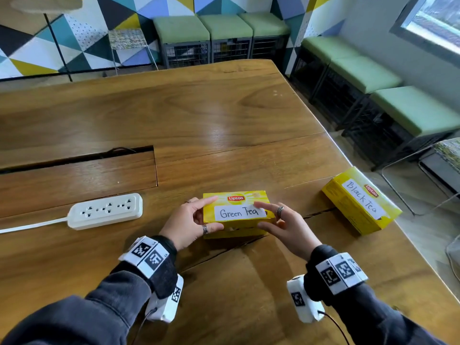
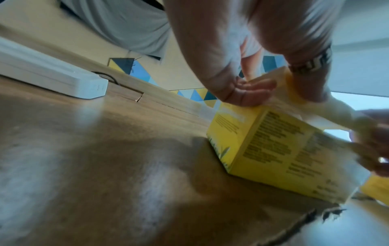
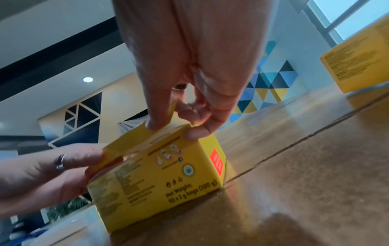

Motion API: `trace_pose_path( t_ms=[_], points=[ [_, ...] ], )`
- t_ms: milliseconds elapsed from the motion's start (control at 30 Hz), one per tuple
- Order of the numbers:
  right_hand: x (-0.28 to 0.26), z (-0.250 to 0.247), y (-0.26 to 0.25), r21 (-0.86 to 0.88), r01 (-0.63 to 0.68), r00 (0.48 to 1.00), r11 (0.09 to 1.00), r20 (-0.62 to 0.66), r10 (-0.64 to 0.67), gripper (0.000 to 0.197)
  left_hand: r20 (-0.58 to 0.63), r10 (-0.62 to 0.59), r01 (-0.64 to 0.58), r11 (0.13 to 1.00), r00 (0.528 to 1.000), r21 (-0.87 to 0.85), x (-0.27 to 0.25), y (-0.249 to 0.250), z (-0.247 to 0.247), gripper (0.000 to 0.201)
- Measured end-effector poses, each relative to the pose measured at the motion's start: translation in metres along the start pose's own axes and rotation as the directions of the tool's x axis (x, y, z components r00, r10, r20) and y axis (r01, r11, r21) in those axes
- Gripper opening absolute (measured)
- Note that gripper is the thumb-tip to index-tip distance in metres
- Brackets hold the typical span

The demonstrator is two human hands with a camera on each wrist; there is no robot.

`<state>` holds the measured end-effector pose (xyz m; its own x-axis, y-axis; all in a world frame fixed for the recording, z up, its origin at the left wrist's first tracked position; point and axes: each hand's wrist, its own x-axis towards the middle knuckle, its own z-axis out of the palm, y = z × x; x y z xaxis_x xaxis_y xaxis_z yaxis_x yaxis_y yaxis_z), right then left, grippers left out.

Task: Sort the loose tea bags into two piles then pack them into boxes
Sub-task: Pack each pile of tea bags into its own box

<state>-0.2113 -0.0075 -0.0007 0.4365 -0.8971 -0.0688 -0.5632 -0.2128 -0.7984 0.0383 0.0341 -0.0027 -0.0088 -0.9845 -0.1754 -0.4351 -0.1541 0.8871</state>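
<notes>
A yellow Lipton box labelled "Green Tea" [image 1: 239, 213] stands on the wooden table [image 1: 224, 120] right in front of me. My left hand [image 1: 199, 217] pinches the left end of its lid, forefinger on top and thumb under the front edge. My right hand [image 1: 263, 215] pinches the right end the same way. The lid is nearly down, with a thin gap along the front. In the left wrist view my left hand [image 2: 275, 89] grips the lid flap of the box [image 2: 263, 149]. In the right wrist view my right hand [image 3: 176, 128] holds the flap above the box [image 3: 168, 174]. What is inside is hidden.
A second yellow box labelled "Black Tea" [image 1: 361, 200] lies closed near the table's right edge, also seen as the box [image 3: 357, 66] in the right wrist view. A white power strip [image 1: 107, 210] lies to the left, by a cable slot [image 1: 74, 158]. Green stools [image 1: 361, 73] line the walls.
</notes>
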Motion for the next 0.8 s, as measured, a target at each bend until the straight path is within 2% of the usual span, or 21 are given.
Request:
trace_pose_path(
  t_ms=[100,233,367,500,667,733,800],
  points=[
    [-0.004,0.006,-0.002,-0.128,0.062,0.996,0.990,-0.053,-0.070,0.044,-0.072,0.046,-0.034,0.985,0.996,0.167,-0.005,0.001,0.004,0.065],
    [-0.008,0.015,0.003,-0.212,0.122,0.980,0.970,-0.128,-0.151,0.045,-0.113,0.123,-0.094,0.967,0.986,0.236,-0.011,-0.001,0.009,0.063],
    [-0.010,0.024,0.009,-0.316,0.163,0.957,0.935,-0.181,-0.228,0.041,-0.090,0.203,-0.162,0.928,0.975,0.336,-0.016,-0.005,0.015,0.064],
    [-0.011,0.029,0.011,-0.448,0.208,0.931,0.869,-0.181,-0.316,0.040,-0.084,0.250,-0.195,0.892,0.965,0.407,-0.021,-0.009,0.020,0.058],
    [-0.015,0.027,0.004,-0.672,0.190,0.910,0.716,-0.152,-0.385,0.040,-0.035,0.154,-0.118,0.865,0.987,0.488,-0.025,-0.015,0.023,0.062],
    [-0.019,0.024,-0.002,-0.730,0.151,0.927,0.667,-0.129,-0.351,0.040,-0.009,0.097,-0.079,0.857,0.995,0.510,-0.027,-0.017,0.023,0.064],
    [-0.016,0.021,-0.010,-0.765,0.097,0.952,0.637,-0.115,-0.283,0.054,0.017,0.050,-0.052,0.861,0.999,0.506,-0.027,-0.016,0.023,0.066]
  ],
)
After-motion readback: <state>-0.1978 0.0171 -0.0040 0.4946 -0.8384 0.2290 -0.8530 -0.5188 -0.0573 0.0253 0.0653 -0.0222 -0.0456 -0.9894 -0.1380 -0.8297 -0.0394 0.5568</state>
